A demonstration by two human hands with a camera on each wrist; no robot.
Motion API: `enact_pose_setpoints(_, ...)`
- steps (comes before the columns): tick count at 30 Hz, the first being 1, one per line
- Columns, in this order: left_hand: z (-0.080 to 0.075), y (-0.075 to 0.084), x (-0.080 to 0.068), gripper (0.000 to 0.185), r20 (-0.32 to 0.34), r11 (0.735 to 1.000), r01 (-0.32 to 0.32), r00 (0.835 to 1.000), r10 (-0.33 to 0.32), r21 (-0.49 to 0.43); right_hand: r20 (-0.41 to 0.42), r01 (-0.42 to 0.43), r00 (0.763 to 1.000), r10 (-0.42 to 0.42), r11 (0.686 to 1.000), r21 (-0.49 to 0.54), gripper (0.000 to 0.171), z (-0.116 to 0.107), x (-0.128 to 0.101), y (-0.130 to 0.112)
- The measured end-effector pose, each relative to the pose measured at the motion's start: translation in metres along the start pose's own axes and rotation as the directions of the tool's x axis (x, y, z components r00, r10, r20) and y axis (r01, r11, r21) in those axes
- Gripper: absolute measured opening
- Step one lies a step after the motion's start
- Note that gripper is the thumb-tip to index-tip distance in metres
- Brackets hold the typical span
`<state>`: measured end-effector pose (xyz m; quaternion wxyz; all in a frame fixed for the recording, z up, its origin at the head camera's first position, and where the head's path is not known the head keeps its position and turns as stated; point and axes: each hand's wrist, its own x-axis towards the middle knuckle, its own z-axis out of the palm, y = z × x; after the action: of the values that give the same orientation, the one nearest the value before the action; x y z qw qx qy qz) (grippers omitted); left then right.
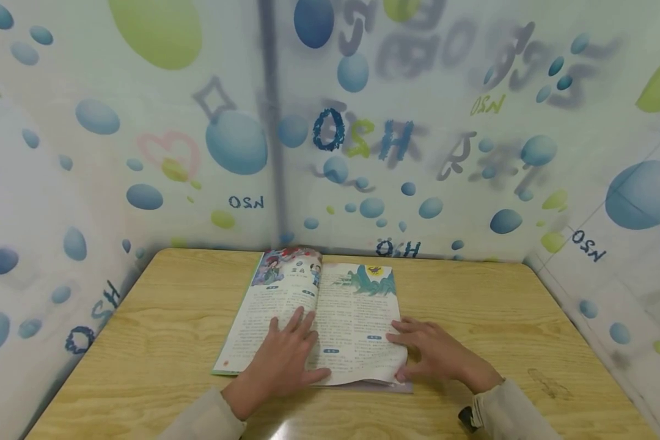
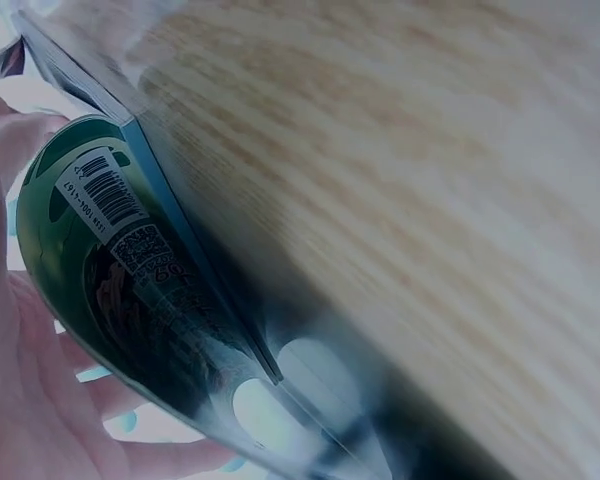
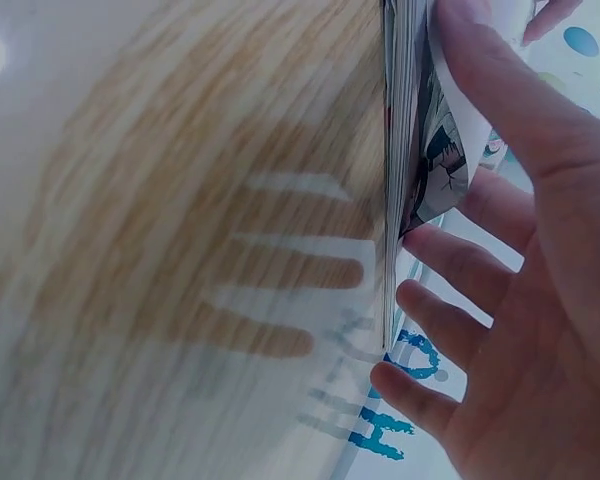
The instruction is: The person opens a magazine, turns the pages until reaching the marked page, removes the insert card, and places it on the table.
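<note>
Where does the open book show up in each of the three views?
Head: book lies open at mid table, left hand flat on it, right hand at its lower right corner.
Left wrist: its green back cover with a barcode, at left.
Right wrist: its page edges, top centre.
Shared landmark: the wooden table.

Even, bright light filled my head view; the bubble-printed wall (image 1: 363,122) blurred at upper centre. Both wrist views were dim, hazy, motion-smeared.
</note>
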<state>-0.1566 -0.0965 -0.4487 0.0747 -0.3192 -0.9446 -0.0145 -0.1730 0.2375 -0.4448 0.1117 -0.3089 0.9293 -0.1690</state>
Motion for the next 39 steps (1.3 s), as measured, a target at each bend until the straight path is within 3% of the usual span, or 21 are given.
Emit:
enact_pose_setpoints(12, 0.003, 0.003, 0.001, 0.093, -0.018, 1.0, -0.001, 1.0, 0.001, 0.022, -0.022, -0.01, 1.0, 0.01, 1.0, 0.012, 0.078, 0.001, 0.003, -0.001)
enact_pose_setpoints(21, 0.001, 0.003, -0.001, 0.084, -0.01, 1.0, -0.003, 1.0, 0.004, 0.023, 0.01, -0.05, 0.999, 0.049, 0.998, 0.048, 0.078, -0.006, 0.001, -0.001)
enact_pose_setpoints(25, 0.0, 0.002, -0.001, 0.074, -0.009, 1.0, -0.009, 1.0, 0.009, 0.012, 0.005, -0.058, 0.998, 0.058, 0.99, 0.132, 0.074, -0.016, -0.004, 0.002)
enact_pose_setpoints(31, 0.0, 0.0, 0.0, 0.065, -0.014, 1.0, -0.014, 1.0, 0.014, -0.012, -0.044, -0.107, 0.991, 0.128, 0.942, 0.317, 0.057, -0.026, -0.01, 0.006)
enact_pose_setpoints(35, -0.001, 0.0, 0.0, 0.062, -0.041, 0.999, -0.019, 0.999, 0.018, -0.026, -0.055, -0.135, 0.987, 0.153, 0.961, 0.242, 0.055, -0.027, -0.009, 0.009)
enact_pose_setpoints(39, -0.002, 0.0, -0.001, 0.073, -0.077, 0.999, -0.041, 0.996, 0.039, -0.023, -0.014, -0.091, 0.996, 0.093, 0.988, 0.124, 0.066, -0.019, -0.005, 0.007)
